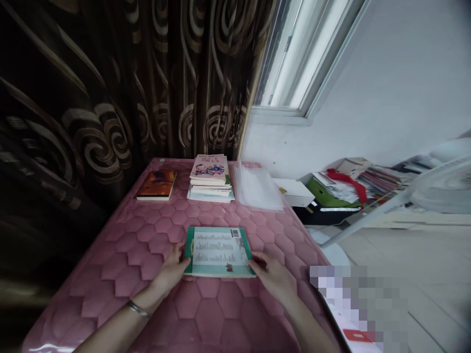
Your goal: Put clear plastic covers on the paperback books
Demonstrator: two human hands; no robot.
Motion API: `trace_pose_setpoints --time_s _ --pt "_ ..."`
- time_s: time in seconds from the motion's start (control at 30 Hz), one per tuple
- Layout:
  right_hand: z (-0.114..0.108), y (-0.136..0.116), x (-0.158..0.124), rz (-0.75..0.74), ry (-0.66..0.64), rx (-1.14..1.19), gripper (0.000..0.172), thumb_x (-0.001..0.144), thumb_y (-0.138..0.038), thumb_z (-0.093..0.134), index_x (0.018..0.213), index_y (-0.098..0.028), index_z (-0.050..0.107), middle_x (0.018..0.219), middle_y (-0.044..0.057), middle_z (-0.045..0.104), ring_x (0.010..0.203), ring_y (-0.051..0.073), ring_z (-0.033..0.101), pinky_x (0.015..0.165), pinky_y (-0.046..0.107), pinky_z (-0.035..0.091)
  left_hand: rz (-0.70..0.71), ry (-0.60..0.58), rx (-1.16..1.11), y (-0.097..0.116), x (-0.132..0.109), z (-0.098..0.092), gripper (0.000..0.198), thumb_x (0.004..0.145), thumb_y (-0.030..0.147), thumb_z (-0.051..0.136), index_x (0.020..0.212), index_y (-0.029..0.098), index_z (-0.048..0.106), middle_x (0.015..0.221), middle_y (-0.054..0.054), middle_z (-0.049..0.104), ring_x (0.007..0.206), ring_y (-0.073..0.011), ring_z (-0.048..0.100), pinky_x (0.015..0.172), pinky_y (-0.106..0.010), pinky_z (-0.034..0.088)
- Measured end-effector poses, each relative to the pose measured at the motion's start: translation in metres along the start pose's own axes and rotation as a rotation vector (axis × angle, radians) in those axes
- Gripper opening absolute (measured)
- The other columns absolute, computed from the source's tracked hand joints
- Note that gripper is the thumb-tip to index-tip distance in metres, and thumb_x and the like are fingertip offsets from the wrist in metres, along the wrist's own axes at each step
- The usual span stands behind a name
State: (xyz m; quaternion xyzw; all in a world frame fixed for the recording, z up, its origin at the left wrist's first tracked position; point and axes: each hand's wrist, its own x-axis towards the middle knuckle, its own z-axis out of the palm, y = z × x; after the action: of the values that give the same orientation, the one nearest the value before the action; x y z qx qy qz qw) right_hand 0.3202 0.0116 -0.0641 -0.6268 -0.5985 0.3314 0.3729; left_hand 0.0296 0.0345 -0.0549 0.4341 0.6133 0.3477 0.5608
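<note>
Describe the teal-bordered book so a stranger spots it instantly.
Start at the pink hexagon-patterned surface beside the dark swirl-patterned curtain. Nearer the camera than the pink-topped book stack lies the teal-bordered book. Unlike its neighbours, left hand and right hand hold its opposite edges.

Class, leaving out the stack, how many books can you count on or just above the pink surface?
2: a green-bordered book held between the left hand and right hand, and an orange-and-dark book left of the stack. No others seem hidden.
</note>
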Motion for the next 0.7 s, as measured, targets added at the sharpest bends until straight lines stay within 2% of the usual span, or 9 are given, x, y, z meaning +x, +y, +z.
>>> trace_pose_setpoints --time_s 0.07,0.2,0.3,0.4,0.47,0.57,0.7 --pt "-0.001 -0.002 0.001 -0.017 0.006 -0.020 0.025 0.079 -0.033 0.050 0.094 -0.022 0.066 0.091 0.006 0.074 0.084 0.023 0.070 0.076 0.038 0.058 0.057 0.021 0.006 -0.003 -0.003 0.003 0.050 0.079 0.031 0.052 0.126 0.023 0.035 0.125 -0.012 0.056 0.092 -0.0211 0.065 0.053 -0.027 0.055" --pt "-0.005 -0.006 -0.005 -0.019 0.046 -0.082 0.025 0.082 -0.032 0.048 0.098 -0.022 0.064 0.091 0.007 0.073 0.082 0.023 0.070 0.073 0.037 0.059 0.111 0.020 -0.046 -0.003 -0.010 0.001 0.055 0.075 0.035 0.055 0.124 0.021 0.034 0.121 -0.012 0.057 0.086 -0.0207 0.064 0.050 -0.027 0.054" --pt "0.000 -0.017 -0.019 -0.164 0.109 -0.214 0.029 0.086 -0.032 0.049 0.109 -0.021 0.063 0.106 0.011 0.069 0.095 0.024 0.067 0.083 0.040 0.056 0.082 0.028 -0.099 0.002 -0.013 -0.008 0.056 0.071 0.035 0.060 0.120 0.020 0.039 0.118 -0.012 0.057 0.084 -0.0201 0.064 0.049 -0.026 0.053" --pt "0.013 -0.033 -0.031 -0.423 -0.005 -0.405 0.034 0.087 -0.029 0.056 0.119 -0.024 0.061 0.125 0.009 0.062 0.114 0.025 0.058 0.095 0.042 0.051 0.038 0.004 -0.117 0.009 -0.014 -0.020 0.059 0.066 0.037 0.066 0.117 0.020 0.042 0.104 -0.007 0.061 0.068 -0.0166 0.064 0.047 -0.025 0.050" --pt "0.023 -0.043 -0.034 -0.546 -0.115 -0.520 0.032 0.087 -0.023 0.058 0.118 -0.025 0.063 0.123 0.007 0.064 0.114 0.023 0.059 0.096 0.040 0.051 0.016 0.003 -0.131 0.012 -0.014 -0.026 0.061 0.063 0.039 0.069 0.115 0.021 0.042 0.091 -0.002 0.063 0.055 -0.0135 0.060 0.044 -0.024 0.046" --pt "0.032 -0.051 -0.028 -0.647 -0.199 -0.624 0.026 0.088 -0.014 0.055 0.108 -0.024 0.068 0.110 0.003 0.070 0.101 0.019 0.065 0.089 0.032 0.054 0.012 0.052 -0.178 0.014 -0.014 -0.030 0.055 0.062 0.039 0.071 0.107 0.020 0.046 0.075 0.003 0.061 0.048 -0.0116 0.056 0.044 -0.024 0.043" --pt "0.034 -0.051 -0.018 -0.712 -0.219 -0.659 0.020 0.088 -0.020 0.060 0.106 -0.022 0.069 0.108 0.003 0.071 0.102 0.020 0.064 0.088 0.031 0.054 0.007 0.114 -0.227 0.007 -0.013 -0.031 0.052 0.063 0.039 0.073 0.104 0.017 0.049 0.075 0.001 0.062 0.051 -0.0124 0.058 0.043 -0.023 0.043"
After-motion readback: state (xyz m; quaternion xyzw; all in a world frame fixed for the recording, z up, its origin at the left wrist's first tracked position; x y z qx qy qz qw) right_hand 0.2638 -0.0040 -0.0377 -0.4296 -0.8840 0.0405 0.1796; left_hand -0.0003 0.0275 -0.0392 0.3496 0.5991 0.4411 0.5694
